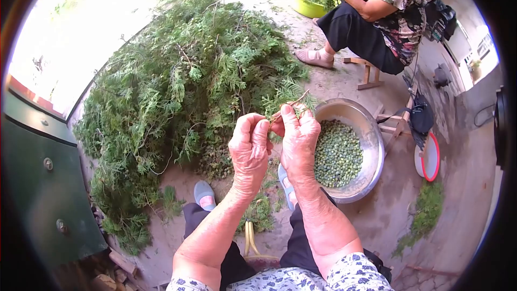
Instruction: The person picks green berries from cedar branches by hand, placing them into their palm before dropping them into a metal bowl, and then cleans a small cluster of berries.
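Observation:
A small cypress sprig (292,102) with a brown stem and green leaves is held up between my two hands. My right hand (299,143) is closed around its stem, thumb on top. Thumb and fingers of my left hand (250,148) pinch the sprig's near end; whether a seed cone sits between those fingertips is too small to tell. Just right of my right hand stands a metal basin (372,148), holding many small round green cones (336,153). Behind my hands rises a large heap of cut cypress branches (204,64).
A person (396,21) sits on a wooden stool (369,73) at upper right, beside a yellow-green tub (299,6) with sprigs inside. A red-rimmed bowl (429,157) leans at right near scattered greenery (423,215). Yellow-handled shears, apparently (250,237), lie between my legs. Green cabinet (43,194) at left.

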`<state>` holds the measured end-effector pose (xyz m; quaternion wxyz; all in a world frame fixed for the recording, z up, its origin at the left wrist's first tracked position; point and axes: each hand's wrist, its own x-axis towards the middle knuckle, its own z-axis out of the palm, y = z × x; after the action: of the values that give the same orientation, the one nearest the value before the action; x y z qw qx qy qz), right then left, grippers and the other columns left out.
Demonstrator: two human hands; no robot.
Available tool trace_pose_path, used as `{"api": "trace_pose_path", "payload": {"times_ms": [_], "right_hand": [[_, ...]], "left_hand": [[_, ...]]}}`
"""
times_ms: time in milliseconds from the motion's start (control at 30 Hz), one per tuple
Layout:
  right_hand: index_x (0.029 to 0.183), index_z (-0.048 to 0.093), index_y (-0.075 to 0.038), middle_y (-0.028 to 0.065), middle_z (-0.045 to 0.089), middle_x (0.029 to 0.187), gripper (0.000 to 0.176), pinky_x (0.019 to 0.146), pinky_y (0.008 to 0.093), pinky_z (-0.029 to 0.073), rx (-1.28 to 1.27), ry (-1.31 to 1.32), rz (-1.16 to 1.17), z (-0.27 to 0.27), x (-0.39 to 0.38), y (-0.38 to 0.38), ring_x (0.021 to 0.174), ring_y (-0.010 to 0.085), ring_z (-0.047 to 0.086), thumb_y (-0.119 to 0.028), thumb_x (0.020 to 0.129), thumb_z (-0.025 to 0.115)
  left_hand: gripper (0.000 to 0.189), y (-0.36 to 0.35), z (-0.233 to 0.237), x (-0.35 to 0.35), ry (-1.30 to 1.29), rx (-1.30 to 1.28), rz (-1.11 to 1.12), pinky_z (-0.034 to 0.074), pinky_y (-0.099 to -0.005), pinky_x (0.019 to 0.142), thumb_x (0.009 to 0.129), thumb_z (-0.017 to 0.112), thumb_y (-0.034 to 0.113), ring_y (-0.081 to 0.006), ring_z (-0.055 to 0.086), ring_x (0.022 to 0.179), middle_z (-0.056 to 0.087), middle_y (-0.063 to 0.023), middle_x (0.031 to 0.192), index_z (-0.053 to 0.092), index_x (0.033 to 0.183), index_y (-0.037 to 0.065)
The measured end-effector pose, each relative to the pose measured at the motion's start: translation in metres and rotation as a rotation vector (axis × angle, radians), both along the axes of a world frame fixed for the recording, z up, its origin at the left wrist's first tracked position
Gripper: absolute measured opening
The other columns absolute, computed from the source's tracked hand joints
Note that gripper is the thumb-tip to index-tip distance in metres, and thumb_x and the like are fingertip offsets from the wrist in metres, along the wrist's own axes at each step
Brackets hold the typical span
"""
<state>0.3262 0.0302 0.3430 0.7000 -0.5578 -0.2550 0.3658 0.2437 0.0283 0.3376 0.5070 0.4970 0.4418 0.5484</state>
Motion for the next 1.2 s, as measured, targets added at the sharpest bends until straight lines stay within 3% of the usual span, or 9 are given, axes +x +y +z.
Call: {"api": "trace_pose_path", "payload": {"times_ms": [67, 167, 233, 533, 700, 733, 900, 1033, 1200], "right_hand": [[0.084, 0.056, -0.001, 0.0033, 0.061, 0.068, 0.015, 0.048, 0.0238, 0.044, -0.018, 0.041, 0.021, 0.002, -0.004, 0.0, 0.052, 0.0093, 0.054, -0.014, 0.091, 0.058], [0.086, 0.055, -0.001, 0.0041, 0.06, 0.069, 0.014, 0.047, 0.0241, 0.044, -0.027, 0.19, -0.02, 0.0, -0.008, 0.0, 0.052, 0.01, 0.053, -0.013, 0.091, 0.058], [0.088, 0.054, -0.001, 0.0046, 0.058, 0.069, 0.013, 0.047, 0.0243, 0.044, 0.052, 0.432, -0.039, -0.006, -0.007, 0.002, 0.054, 0.0103, 0.053, -0.013, 0.091, 0.057], [0.089, 0.055, -0.003, 0.0039, 0.059, 0.072, 0.01, 0.049, 0.0252, 0.045, 0.053, 0.264, -0.087, 0.003, -0.011, 0.005, 0.059, 0.011, 0.054, -0.013, 0.092, 0.057], [0.089, 0.058, -0.004, 0.0018, 0.06, 0.07, 0.01, 0.044, 0.0207, 0.041, 0.011, 0.145, -0.102, 0.012, -0.018, 0.001, 0.054, 0.0077, 0.053, -0.013, 0.09, 0.059], [0.087, 0.058, -0.004, 0.002, 0.059, 0.068, 0.011, 0.042, 0.0208, 0.04, 0.036, 0.085, -0.097, 0.007, -0.018, 0.002, 0.053, 0.0073, 0.052, -0.014, 0.09, 0.06], [0.086, 0.057, -0.004, 0.002, 0.057, 0.065, 0.013, 0.041, 0.0226, 0.041, -0.07, 0.35, 0.027, 0.015, -0.013, -0.002, 0.05, 0.0084, 0.051, -0.015, 0.092, 0.057], [0.09, 0.054, -0.002, 0.0063, 0.059, 0.071, 0.013, 0.048, 0.0294, 0.048, 0.086, 0.437, -0.022, -0.004, 0.0, 0.007, 0.055, 0.0156, 0.057, -0.014, 0.091, 0.057], [0.086, 0.058, -0.006, 0.004, 0.062, 0.074, 0.011, 0.057, 0.0283, 0.05, 0.082, 0.107, 0.06, -0.004, 0.021, -0.001, 0.061, 0.0117, 0.058, -0.017, 0.09, 0.06]], "left_hand": [[0.01, 0.002, 0.0, -0.002, -0.027, -0.059, -0.007, 0.037, -0.0177, 0.043, 0.095, 0.052, 0.015, -0.0018, 0.046, 0.051, 0.054, 0.0031, 0.07, 0.055, 0.094, 0.006], [0.01, 0.007, -0.007, -0.003, -0.382, -0.255, -0.059, 0.037, -0.0189, 0.042, 0.096, 0.05, 0.014, -0.0045, 0.046, 0.049, 0.053, 0.0016, 0.07, 0.053, 0.092, 0.006], [0.011, 0.011, -0.013, -0.003, -0.5, -0.292, -0.053, 0.037, -0.0191, 0.043, 0.096, 0.051, 0.016, -0.0052, 0.047, 0.05, 0.055, -0.0002, 0.071, 0.053, 0.093, 0.006], [0.02, 0.009, -0.018, -0.008, -0.919, -0.545, -0.188, 0.047, -0.0287, 0.05, 0.094, 0.054, 0.025, -0.0151, 0.055, 0.059, 0.055, -0.005, 0.075, 0.05, 0.098, 0.005], [0.021, 0.01, -0.007, -0.009, -0.643, -0.501, -0.182, 0.043, -0.0206, 0.043, 0.085, 0.067, 0.016, -0.0092, 0.054, 0.052, 0.057, -0.0034, 0.078, 0.054, 0.097, 0.005], [0.021, 0.01, -0.01, -0.009, -0.655, -0.492, -0.188, 0.043, -0.0203, 0.044, 0.085, 0.067, 0.014, -0.0094, 0.054, 0.053, 0.058, -0.0039, 0.077, 0.053, 0.097, 0.004], [0.013, 0.011, -0.014, -0.019, -0.685, -0.451, -0.284, 0.048, -0.0229, 0.052, 0.088, 0.061, 0.007, -0.0121, 0.058, 0.06, 0.061, -0.0084, 0.08, 0.053, 0.097, 0.002], [0.013, 0.014, -0.014, -0.031, -0.638, -0.481, -0.322, 0.049, -0.0248, 0.054, 0.09, 0.057, 0.007, -0.0134, 0.058, 0.062, 0.062, -0.0105, 0.084, 0.055, 0.101, 0.0], [0.018, 0.027, -0.015, -0.05, -0.867, -0.525, -0.093, 0.052, -0.0283, 0.061, 0.091, 0.056, 0.019, -0.0187, 0.06, 0.071, 0.061, -0.0123, 0.089, 0.057, 0.095, 0.002]]}}
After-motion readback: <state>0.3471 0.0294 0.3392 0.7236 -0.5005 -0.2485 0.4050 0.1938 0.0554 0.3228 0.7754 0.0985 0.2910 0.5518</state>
